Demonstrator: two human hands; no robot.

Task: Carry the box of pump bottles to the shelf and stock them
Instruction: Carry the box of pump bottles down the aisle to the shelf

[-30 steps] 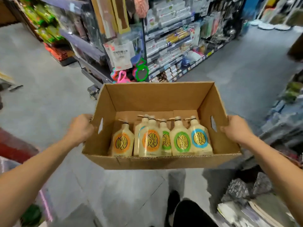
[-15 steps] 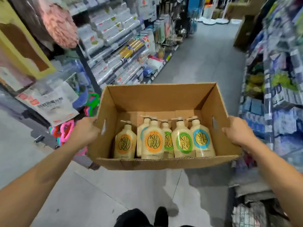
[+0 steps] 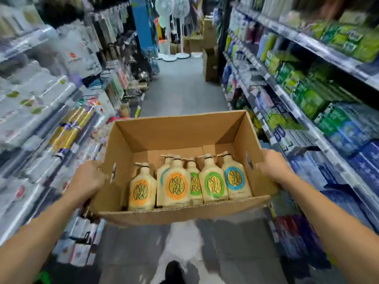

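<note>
Box: your open cardboard box [image 3: 180,132] is held up in the aisle between both hands.
Left hand [image 3: 87,181]: fingers clasp its left wall.
Right hand [image 3: 273,168]: fingers grip its right wall.
Pump bottles [image 3: 177,185]: upright along the box's near wall.

Side shelves [image 3: 320,111] blurred, goods unreadable.

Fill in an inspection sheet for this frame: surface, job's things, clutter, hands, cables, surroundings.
Surface: grey aisle floor; no table.
Job's things: open cardboard box held in the air; six pump bottles upright along its near wall, labels orange, green, blue.
Clutter: cartons stacked at the aisle's far right.
Hands: left hand and right hand grip the box's side walls.
Cables: nothing seen.
Surroundings: stocked shelves on both sides, blurred; standing fans at the far end.
</note>
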